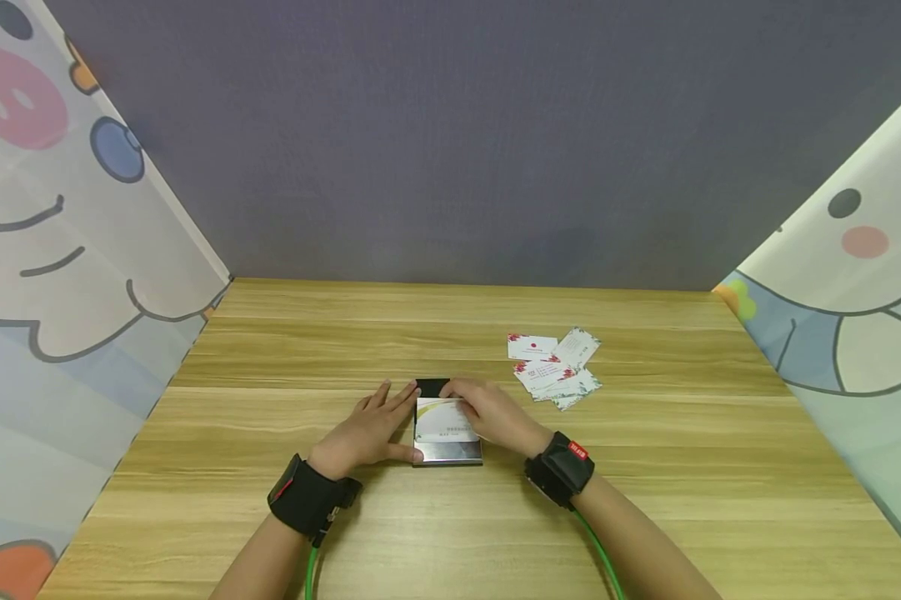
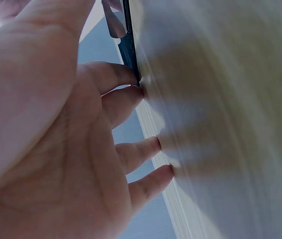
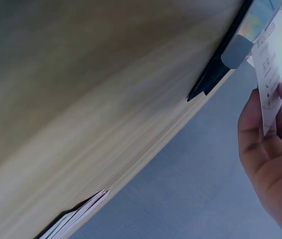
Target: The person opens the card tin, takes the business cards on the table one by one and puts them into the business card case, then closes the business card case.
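Note:
A card case (image 1: 448, 452) with a silvery metal front and a black upper part lies flat on the table. Over it is a white business card (image 1: 442, 423) with a yellow curved stripe. My right hand (image 1: 498, 415) pinches this card by its right side; in the right wrist view, thumb and fingers hold the card (image 3: 270, 69) above the case (image 3: 213, 74). My left hand (image 1: 363, 433) spreads straight fingers along the left side of the case, the thumb on its lower left corner. In the left wrist view, two fingertips (image 2: 137, 92) touch the case's end.
To the right, several floral-edged business cards (image 1: 555, 375) lie in a loose, overlapping pile on the wooden table (image 1: 307, 333). A grey panel (image 1: 450, 150) rises behind the table, with cartoon-printed sheets (image 1: 52, 250) at both sides. Green cables (image 1: 598, 550) run from the wrist bands.

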Demonstrator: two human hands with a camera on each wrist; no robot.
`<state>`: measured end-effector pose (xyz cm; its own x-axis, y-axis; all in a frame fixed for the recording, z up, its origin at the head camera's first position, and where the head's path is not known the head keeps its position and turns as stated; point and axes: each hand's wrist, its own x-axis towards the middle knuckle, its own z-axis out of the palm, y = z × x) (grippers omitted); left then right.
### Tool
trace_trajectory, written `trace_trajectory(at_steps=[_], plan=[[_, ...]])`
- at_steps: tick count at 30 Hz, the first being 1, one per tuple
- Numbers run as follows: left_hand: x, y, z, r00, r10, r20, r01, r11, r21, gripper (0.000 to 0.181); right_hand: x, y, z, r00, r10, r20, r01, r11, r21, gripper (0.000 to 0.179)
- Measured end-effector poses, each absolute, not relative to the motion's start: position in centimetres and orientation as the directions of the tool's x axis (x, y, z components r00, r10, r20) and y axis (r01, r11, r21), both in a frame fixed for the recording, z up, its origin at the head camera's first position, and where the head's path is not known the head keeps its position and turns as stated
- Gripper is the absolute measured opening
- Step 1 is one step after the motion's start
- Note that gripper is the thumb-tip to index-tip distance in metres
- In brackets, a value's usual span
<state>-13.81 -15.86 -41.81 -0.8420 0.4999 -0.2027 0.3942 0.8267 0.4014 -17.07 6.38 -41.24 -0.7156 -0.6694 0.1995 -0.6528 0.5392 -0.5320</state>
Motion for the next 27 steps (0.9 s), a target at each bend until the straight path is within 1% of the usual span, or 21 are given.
trace_trajectory(at_steps=[6,13,19,27], plan=[[-13.71,-15.86,-41.81,-0.843,0.499,-0.201,0.395,0.827,0.4,0.092,-16.98,6.39,-41.33,-0.703,-0.696,0.146,-0.658,0.558,-0.506,0.026],[-13.77,-15.9,-41.81,-0.842,0.503,-0.194,0.399,0.823,0.403,0.092,-16.68,6.49,-41.21,-0.668,-0.737,0.105,-0.69,0.56,-0.459,0.027],[-13.82,-15.88,-41.84,-0.842,0.501,-0.198,0.398,0.826,0.4,0.092,-16.5,6.66,-41.27,-0.642,-0.764,0.058,-0.701,0.555,-0.449,0.027],[-13.78,-15.87,-41.91,-0.845,0.494,-0.205,0.393,0.833,0.39,0.092,-16.17,6.72,-41.27,-0.593,-0.803,0.059,-0.758,0.532,-0.376,0.027]])
